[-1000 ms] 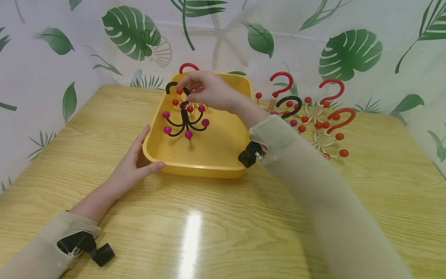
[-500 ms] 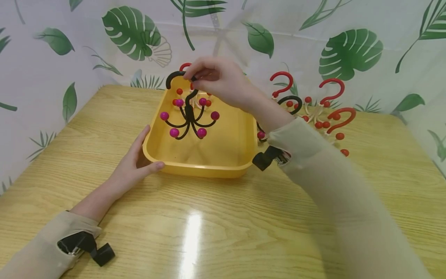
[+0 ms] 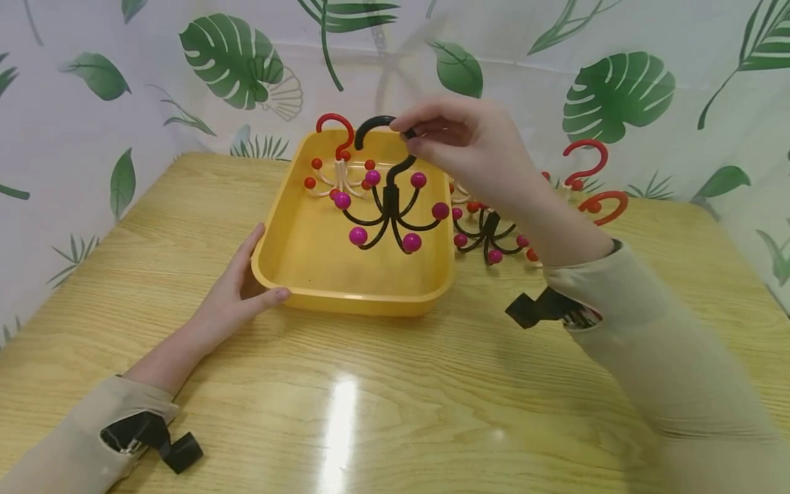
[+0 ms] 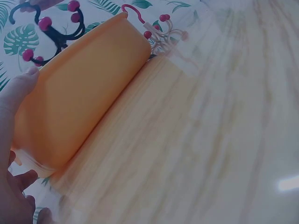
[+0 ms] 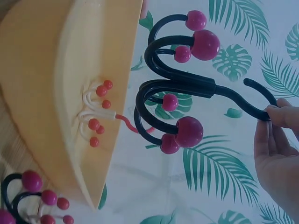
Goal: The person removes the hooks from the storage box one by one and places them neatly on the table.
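My right hand (image 3: 475, 147) pinches the curved top of a black hook hanger (image 3: 391, 206) whose several arms end in pink balls. It hangs upright above the right part of the yellow plastic tub (image 3: 364, 305). The right wrist view shows the same black hanger (image 5: 187, 84) between thumb and fingers. My left hand (image 3: 231, 302) holds the tub's near left corner, thumb on the front rim and fingers along the left side. Inside the tub, at the back, stands a cream hanger (image 3: 340, 178) with a red hook and red balls.
Right of the tub, another black hanger with pink balls (image 3: 489, 230) stands on the wooden table (image 3: 395, 398). Several cream hangers with red hooks (image 3: 586, 161) are grouped there, partly hidden by my right arm. A leaf-printed cloth (image 3: 524, 41) hangs behind.
My right hand has moved right and toward me with the black hanger, from the tub's left side to over its right part. The left hand stays in place.
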Demonstrator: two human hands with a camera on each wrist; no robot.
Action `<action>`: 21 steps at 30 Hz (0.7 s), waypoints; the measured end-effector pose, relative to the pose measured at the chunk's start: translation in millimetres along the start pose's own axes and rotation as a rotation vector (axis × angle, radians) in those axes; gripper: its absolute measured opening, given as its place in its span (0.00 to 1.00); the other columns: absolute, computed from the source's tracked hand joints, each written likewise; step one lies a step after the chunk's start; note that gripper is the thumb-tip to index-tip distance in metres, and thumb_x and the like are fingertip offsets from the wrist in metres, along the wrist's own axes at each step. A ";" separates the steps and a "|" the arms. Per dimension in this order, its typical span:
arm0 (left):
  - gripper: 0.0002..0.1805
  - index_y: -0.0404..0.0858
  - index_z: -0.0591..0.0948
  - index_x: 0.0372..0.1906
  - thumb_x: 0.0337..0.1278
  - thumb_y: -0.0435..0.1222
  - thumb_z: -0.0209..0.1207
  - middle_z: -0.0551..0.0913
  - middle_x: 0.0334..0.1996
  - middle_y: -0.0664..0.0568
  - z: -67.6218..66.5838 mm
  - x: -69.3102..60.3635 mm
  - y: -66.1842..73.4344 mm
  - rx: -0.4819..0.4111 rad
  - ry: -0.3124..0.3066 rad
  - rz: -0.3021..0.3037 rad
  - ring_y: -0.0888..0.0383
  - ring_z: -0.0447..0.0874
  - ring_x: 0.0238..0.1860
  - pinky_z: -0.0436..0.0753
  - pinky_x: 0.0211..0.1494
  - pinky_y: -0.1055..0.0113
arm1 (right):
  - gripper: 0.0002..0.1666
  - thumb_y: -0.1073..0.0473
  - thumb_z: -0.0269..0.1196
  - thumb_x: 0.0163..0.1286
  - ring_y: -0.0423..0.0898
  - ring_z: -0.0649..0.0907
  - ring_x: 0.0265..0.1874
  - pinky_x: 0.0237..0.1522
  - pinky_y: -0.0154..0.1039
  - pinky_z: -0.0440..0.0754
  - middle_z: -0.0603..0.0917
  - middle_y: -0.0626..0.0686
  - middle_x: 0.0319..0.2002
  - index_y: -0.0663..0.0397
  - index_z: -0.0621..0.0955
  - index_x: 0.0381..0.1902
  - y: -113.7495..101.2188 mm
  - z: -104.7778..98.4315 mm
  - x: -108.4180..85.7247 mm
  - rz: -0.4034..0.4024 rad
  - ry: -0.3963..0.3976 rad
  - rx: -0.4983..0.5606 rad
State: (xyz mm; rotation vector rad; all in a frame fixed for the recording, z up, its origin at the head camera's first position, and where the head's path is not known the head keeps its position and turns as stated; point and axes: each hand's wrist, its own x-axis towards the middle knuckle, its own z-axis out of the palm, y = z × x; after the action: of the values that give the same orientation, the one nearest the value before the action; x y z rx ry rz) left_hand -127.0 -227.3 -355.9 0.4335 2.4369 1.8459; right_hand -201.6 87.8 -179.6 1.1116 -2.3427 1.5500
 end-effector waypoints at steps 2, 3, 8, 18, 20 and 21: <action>0.52 0.58 0.38 0.76 0.60 0.35 0.62 0.53 0.73 0.45 -0.1 -0.4 0.1 -0.001 -0.001 -0.005 0.47 0.62 0.67 0.70 0.59 0.74 | 0.12 0.72 0.58 0.67 0.46 0.83 0.45 0.50 0.35 0.79 0.83 0.54 0.45 0.64 0.83 0.47 0.4 -7.0 -8.0 0.000 0.013 -0.018; 0.52 0.58 0.38 0.76 0.60 0.35 0.62 0.53 0.72 0.45 -0.2 -0.5 0.1 0.004 0.000 -0.008 0.47 0.62 0.67 0.70 0.59 0.74 | 0.12 0.72 0.58 0.67 0.46 0.83 0.44 0.48 0.34 0.80 0.83 0.53 0.45 0.64 0.83 0.47 0.8 -10.5 -11.9 -0.004 0.020 -0.028; 0.52 0.58 0.38 0.76 0.60 0.35 0.62 0.52 0.73 0.46 -0.6 -0.7 0.1 0.012 0.003 -0.009 0.48 0.61 0.67 0.69 0.60 0.74 | 0.13 0.74 0.60 0.65 0.47 0.83 0.39 0.41 0.30 0.81 0.83 0.54 0.43 0.63 0.84 0.45 3.0 -27.5 -29.1 -0.011 0.070 0.012; 0.52 0.58 0.38 0.76 0.60 0.36 0.62 0.52 0.73 0.48 -0.9 -1.7 -0.1 0.024 0.001 -0.016 0.49 0.61 0.67 0.69 0.60 0.74 | 0.13 0.78 0.60 0.61 0.46 0.83 0.39 0.43 0.29 0.80 0.85 0.55 0.41 0.67 0.84 0.42 11.7 -57.5 -57.1 -0.039 0.156 0.153; 0.52 0.59 0.38 0.76 0.60 0.36 0.62 0.53 0.73 0.47 -0.8 -1.7 0.0 0.026 0.002 -0.016 0.49 0.62 0.67 0.69 0.60 0.74 | 0.12 0.78 0.60 0.61 0.46 0.83 0.38 0.42 0.28 0.80 0.85 0.56 0.41 0.68 0.84 0.42 12.8 -62.9 -61.5 -0.030 0.177 0.169; 0.52 0.59 0.38 0.76 0.60 0.36 0.62 0.53 0.73 0.47 -0.8 -1.7 0.2 0.025 0.002 -0.017 0.49 0.62 0.67 0.69 0.60 0.74 | 0.12 0.78 0.60 0.61 0.46 0.83 0.37 0.40 0.28 0.80 0.85 0.56 0.40 0.69 0.84 0.42 13.5 -65.5 -63.6 -0.029 0.188 0.177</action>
State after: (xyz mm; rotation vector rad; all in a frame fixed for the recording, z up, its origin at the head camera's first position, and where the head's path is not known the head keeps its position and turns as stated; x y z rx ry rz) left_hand -125.5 -228.4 -355.7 0.4113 2.4600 1.8115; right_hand -182.7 177.7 -188.9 0.9794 -2.0938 1.7939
